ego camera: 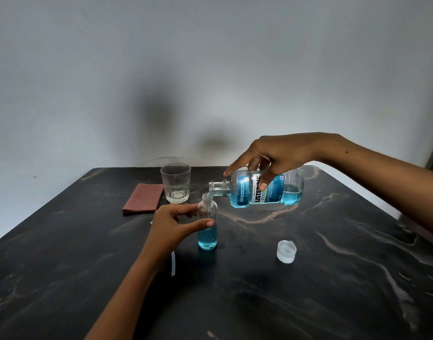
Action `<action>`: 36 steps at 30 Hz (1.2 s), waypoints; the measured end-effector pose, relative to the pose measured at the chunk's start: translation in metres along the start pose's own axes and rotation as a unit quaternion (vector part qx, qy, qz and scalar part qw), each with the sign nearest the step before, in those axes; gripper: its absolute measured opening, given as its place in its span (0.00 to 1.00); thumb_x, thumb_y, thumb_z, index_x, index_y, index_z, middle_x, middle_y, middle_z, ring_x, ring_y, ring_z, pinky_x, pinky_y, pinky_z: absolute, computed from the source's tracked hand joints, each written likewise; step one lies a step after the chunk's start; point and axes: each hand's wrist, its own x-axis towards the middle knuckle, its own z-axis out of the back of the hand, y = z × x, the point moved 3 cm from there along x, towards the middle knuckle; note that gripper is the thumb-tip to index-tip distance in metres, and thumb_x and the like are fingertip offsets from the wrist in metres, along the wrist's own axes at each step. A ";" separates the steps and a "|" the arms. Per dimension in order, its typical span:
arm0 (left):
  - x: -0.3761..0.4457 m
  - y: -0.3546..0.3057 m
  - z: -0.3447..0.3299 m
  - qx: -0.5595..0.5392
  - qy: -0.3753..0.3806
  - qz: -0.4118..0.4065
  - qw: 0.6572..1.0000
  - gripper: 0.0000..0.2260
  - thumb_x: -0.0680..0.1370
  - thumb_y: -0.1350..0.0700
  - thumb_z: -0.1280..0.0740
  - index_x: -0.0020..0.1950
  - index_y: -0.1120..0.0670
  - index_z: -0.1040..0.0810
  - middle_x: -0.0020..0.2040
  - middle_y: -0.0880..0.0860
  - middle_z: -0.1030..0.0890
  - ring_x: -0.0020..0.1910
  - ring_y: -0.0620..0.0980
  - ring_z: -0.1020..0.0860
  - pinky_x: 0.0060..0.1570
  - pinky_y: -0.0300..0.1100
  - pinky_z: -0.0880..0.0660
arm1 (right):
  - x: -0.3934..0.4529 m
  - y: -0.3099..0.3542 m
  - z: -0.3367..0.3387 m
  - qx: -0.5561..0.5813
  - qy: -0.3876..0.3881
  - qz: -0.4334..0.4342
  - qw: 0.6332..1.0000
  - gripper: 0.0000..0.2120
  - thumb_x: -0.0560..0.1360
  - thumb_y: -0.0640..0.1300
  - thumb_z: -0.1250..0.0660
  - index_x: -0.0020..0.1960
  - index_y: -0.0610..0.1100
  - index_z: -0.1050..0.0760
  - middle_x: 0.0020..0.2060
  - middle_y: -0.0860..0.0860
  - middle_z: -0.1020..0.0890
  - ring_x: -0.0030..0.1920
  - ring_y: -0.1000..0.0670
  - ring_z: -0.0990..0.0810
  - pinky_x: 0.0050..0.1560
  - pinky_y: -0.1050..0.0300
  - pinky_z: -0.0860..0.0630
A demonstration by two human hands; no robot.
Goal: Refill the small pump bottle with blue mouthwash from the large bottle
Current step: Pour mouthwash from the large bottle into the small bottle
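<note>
Head cam: left hand round small bottle, right hand gripping tipped large bottle, pour stream unclear

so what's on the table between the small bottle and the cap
Nothing: in the head view the dark table is bare between the small bottle and the cap.

Table front lies open; glass and cloth crowd the back.
</note>
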 end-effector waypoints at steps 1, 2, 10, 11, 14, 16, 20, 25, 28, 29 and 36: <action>0.000 0.000 0.000 0.000 0.001 -0.001 1.000 0.23 0.59 0.43 0.23 0.52 0.48 0.16 0.42 0.43 0.16 0.41 0.39 0.21 0.41 0.36 0.27 | 0.000 0.000 0.000 -0.003 0.002 0.001 1.000 0.30 0.70 0.32 0.28 0.70 0.44 0.30 0.42 0.74 0.22 0.42 0.69 0.19 0.46 0.74 0.24; 0.000 -0.001 0.000 -0.001 0.002 -0.001 1.000 0.24 0.59 0.42 0.23 0.52 0.48 0.16 0.42 0.43 0.16 0.42 0.39 0.21 0.42 0.37 0.26 | 0.000 0.000 0.000 -0.006 0.003 0.001 1.000 0.30 0.70 0.33 0.28 0.70 0.44 0.31 0.40 0.76 0.22 0.42 0.69 0.19 0.47 0.73 0.24; -0.001 -0.004 0.001 0.012 0.001 -0.013 1.000 0.24 0.59 0.42 0.24 0.52 0.48 0.17 0.42 0.41 0.17 0.39 0.36 0.22 0.40 0.34 0.29 | 0.001 0.000 0.000 -0.009 -0.001 -0.006 1.000 0.30 0.70 0.33 0.28 0.70 0.46 0.31 0.54 0.52 0.16 0.46 0.62 0.17 0.50 0.65 0.21; -0.001 -0.005 0.001 0.011 0.004 -0.014 1.000 0.23 0.59 0.42 0.25 0.53 0.48 0.17 0.42 0.40 0.18 0.39 0.35 0.23 0.39 0.33 0.30 | 0.001 0.001 0.000 -0.010 0.000 -0.006 1.000 0.30 0.70 0.33 0.28 0.70 0.45 0.31 0.53 0.57 0.17 0.46 0.62 0.17 0.50 0.66 0.21; -0.002 -0.008 0.002 0.009 0.013 -0.020 1.000 0.22 0.60 0.42 0.26 0.52 0.45 0.18 0.39 0.39 0.18 0.39 0.34 0.23 0.37 0.28 0.29 | 0.001 0.002 0.001 -0.010 0.005 -0.004 1.000 0.29 0.70 0.34 0.28 0.69 0.44 0.30 0.45 0.73 0.22 0.44 0.67 0.18 0.47 0.72 0.23; -0.002 -0.011 0.003 -0.015 0.019 -0.016 1.000 0.18 0.62 0.42 0.27 0.50 0.42 0.18 0.39 0.40 0.16 0.41 0.34 0.22 0.38 0.25 0.29 | 0.001 0.003 0.001 -0.010 0.005 -0.002 1.000 0.29 0.70 0.34 0.28 0.69 0.43 0.30 0.44 0.74 0.22 0.43 0.68 0.19 0.46 0.73 0.24; -0.003 -0.015 0.002 -0.089 0.040 0.008 0.995 0.10 0.67 0.47 0.30 0.48 0.44 0.17 0.41 0.35 0.16 0.47 0.33 0.20 0.41 0.24 0.27 | 0.000 0.004 0.001 -0.011 0.004 -0.005 1.000 0.29 0.70 0.32 0.28 0.70 0.43 0.31 0.47 0.67 0.21 0.44 0.67 0.18 0.47 0.71 0.22; -0.001 -0.011 0.002 -0.114 0.052 0.018 0.992 0.08 0.72 0.57 0.30 0.51 0.51 0.17 0.41 0.35 0.16 0.47 0.32 0.20 0.40 0.23 0.27 | 0.000 0.007 0.001 -0.017 0.003 -0.005 1.000 0.29 0.70 0.33 0.28 0.69 0.43 0.30 0.51 0.65 0.20 0.46 0.64 0.18 0.50 0.67 0.21; 0.000 -0.010 0.002 -0.116 0.054 0.019 0.992 0.09 0.72 0.56 0.30 0.52 0.51 0.17 0.42 0.37 0.16 0.49 0.33 0.20 0.42 0.24 0.26 | -0.001 0.008 0.002 -0.017 0.006 -0.007 1.000 0.29 0.71 0.32 0.28 0.70 0.43 0.31 0.49 0.67 0.22 0.45 0.67 0.19 0.50 0.68 0.22; 0.000 -0.010 0.002 -0.118 0.055 0.020 0.991 0.09 0.72 0.55 0.30 0.51 0.50 0.17 0.42 0.37 0.16 0.49 0.34 0.20 0.42 0.24 0.26 | -0.001 0.008 0.002 -0.016 0.008 -0.008 1.000 0.29 0.71 0.32 0.29 0.70 0.42 0.31 0.47 0.69 0.22 0.44 0.69 0.19 0.49 0.70 0.22; -0.001 -0.012 0.002 -0.123 0.063 0.022 0.990 0.11 0.68 0.50 0.30 0.49 0.47 0.18 0.42 0.36 0.16 0.50 0.33 0.20 0.43 0.24 0.26 | -0.002 0.007 0.001 -0.027 0.011 -0.013 0.999 0.30 0.70 0.32 0.28 0.70 0.44 0.31 0.40 0.76 0.23 0.43 0.68 0.19 0.49 0.68 0.22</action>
